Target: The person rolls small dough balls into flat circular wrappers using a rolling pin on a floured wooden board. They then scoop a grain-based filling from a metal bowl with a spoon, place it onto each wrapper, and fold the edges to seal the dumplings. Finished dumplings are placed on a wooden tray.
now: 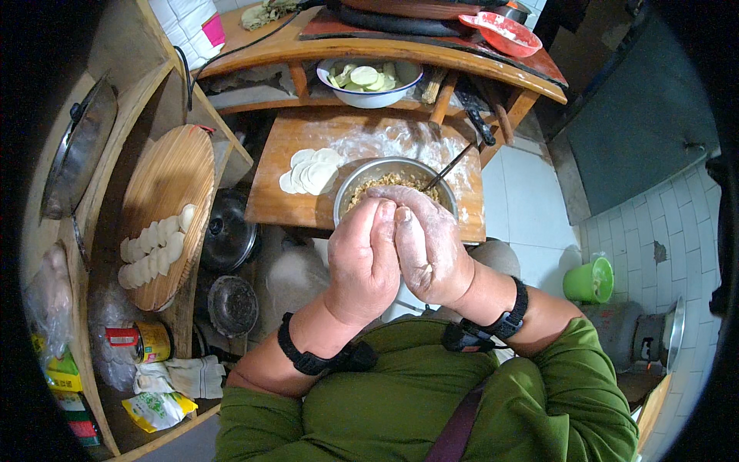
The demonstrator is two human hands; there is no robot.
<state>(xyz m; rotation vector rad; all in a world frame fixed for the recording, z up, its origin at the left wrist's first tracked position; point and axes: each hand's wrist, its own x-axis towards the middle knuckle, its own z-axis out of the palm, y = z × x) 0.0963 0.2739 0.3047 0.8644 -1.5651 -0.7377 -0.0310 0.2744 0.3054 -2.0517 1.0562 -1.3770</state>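
Observation:
My left hand and my right hand are pressed together, thumbs side by side and fingers curled inward. Whatever may lie between them is hidden. Flour coats the right hand most. Just beyond them, partly covered, is a metal bowl of chopped filling, with a dark thin utensil leaning in it. Overlapping round dough wrappers lie on the floured wooden board left of the bowl. Rows of shaped dumplings rest on an oval wooden tray at the left.
An enamel bowl of sliced pale green vegetable sits on the shelf beyond the board. Near it are a black-handled tool and a red plastic scoop with flour. Lidded pan at left; green bin at right.

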